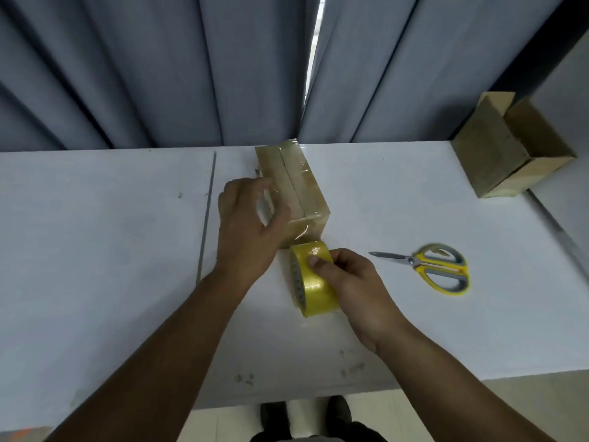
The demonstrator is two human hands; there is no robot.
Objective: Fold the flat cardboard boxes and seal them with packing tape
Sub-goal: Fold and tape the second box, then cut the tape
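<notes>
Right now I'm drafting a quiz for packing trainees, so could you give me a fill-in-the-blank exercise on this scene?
1. The right hand grips a tape roll coloured ____.
2. The left hand holds the taped cardboard box on the ____ table.
3. The scissors lie to the ____ of the tape roll.
Missing words: yellow; white; right.

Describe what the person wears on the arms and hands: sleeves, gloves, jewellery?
Nothing is worn. The left hand and right hand are bare, without gloves or visible rings. The left forearm and right forearm are uncovered down to the picture's lower edge: no sleeve, watch or bracelet shows.
</notes>
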